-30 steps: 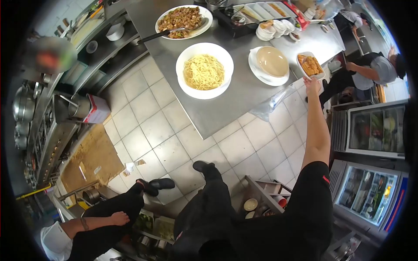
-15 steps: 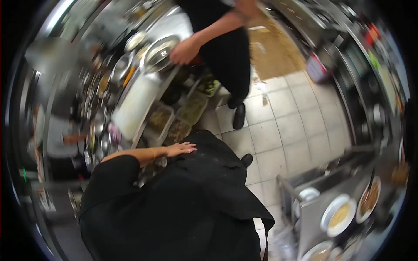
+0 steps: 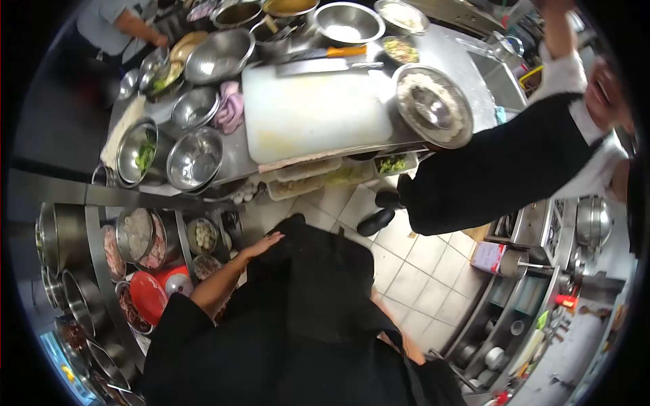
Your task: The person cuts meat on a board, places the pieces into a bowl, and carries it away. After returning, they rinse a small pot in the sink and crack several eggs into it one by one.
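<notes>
My left hand (image 3: 264,245) rests against the front of my black apron (image 3: 318,284), its fingers stretched out and holding nothing. Low at my other side, part of my right hand (image 3: 409,350) shows beside the dark cloth; its fingers are mostly hidden. Beyond my left hand is a steel counter with a white cutting board (image 3: 315,115). A knife (image 3: 325,65) lies along the board's far edge, near an orange-handled tool (image 3: 345,51). A purple cloth (image 3: 229,108) is bunched at the board's left side. Steel bowls (image 3: 194,159) stand farther left.
A person in a black apron (image 3: 501,162) stands at the right, near a large bowl with white contents (image 3: 433,105). Another person's arm (image 3: 139,28) reaches in at upper left. Shelves at left hold a red bowl (image 3: 148,298). A tiled floor (image 3: 399,250) lies between the counter and right-hand shelving (image 3: 508,318).
My view has turned left, bringing the counter across the top and the left shelves into sight. My left hand stays at my apron. The person's hand has left the large bowl's rim.
</notes>
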Available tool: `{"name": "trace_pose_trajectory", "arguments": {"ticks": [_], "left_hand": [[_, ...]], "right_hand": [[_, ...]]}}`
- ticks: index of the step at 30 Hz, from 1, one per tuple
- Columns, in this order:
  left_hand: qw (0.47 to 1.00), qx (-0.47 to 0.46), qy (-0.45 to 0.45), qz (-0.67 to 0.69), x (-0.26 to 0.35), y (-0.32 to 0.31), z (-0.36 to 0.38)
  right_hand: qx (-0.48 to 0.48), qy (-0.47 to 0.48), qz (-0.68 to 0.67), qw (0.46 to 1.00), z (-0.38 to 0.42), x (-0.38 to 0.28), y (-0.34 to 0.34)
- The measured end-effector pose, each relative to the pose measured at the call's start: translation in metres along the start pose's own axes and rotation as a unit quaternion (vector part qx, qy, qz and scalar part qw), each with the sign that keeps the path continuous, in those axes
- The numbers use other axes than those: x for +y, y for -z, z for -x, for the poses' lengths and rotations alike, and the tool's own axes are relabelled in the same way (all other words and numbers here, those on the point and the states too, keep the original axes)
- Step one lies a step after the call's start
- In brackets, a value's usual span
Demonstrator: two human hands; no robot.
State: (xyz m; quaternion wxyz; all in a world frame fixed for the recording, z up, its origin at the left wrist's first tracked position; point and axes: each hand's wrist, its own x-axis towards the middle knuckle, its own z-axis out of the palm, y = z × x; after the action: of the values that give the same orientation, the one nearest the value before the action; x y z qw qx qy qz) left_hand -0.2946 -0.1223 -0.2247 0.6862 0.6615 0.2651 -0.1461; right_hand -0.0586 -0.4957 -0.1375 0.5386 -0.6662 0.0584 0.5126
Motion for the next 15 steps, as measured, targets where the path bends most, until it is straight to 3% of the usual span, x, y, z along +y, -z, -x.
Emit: {"name": "trace_pose_trajectory", "arguments": {"ticks": [1,2,3,5,8,10,11,12,13,14,15], "left_hand": [[0.994,0.034,0.022,0.102,-0.008,-0.004,0.015],[0.977,0.068,0.040,0.198,-0.008,-0.007,0.025],[0.976,0.073,0.037,0.204,-0.021,-0.015,0.024],[0.970,0.130,0.048,0.198,-0.059,-0.025,0.027],[0.963,0.171,0.067,0.196,-0.026,-0.030,0.046],[0.944,0.254,0.117,0.177,-0.010,-0.047,0.049],[0.946,0.261,0.119,0.149,-0.012,-0.048,0.047],[0.949,0.266,0.123,0.113,-0.010,-0.047,0.047],[0.913,0.357,0.088,0.175,-0.009,-0.063,0.050],[0.905,0.378,0.087,0.174,-0.010,-0.066,0.053],[0.909,0.376,0.073,0.167,-0.012,-0.069,0.056]], "right_hand": [[-0.038,-0.031,0.023,0.999,-0.018,-0.022,-0.009],[-0.096,-0.183,0.006,0.978,-0.047,-0.042,-0.007],[-0.088,-0.232,0.076,0.966,-0.090,-0.039,0.015],[-0.133,-0.113,0.263,0.949,-0.089,-0.150,-0.037],[-0.193,0.053,0.197,0.960,-0.112,-0.254,-0.119],[-0.266,0.051,0.300,0.915,-0.109,-0.297,-0.182],[-0.354,0.094,0.330,0.870,-0.109,-0.305,-0.201],[-0.416,0.163,0.431,0.784,-0.109,-0.309,-0.217],[-0.463,0.182,0.467,0.731,-0.106,-0.310,-0.233],[-0.506,0.199,0.499,0.675,-0.095,-0.312,-0.249],[-0.537,0.157,0.502,0.660,-0.094,-0.308,-0.257]]}}
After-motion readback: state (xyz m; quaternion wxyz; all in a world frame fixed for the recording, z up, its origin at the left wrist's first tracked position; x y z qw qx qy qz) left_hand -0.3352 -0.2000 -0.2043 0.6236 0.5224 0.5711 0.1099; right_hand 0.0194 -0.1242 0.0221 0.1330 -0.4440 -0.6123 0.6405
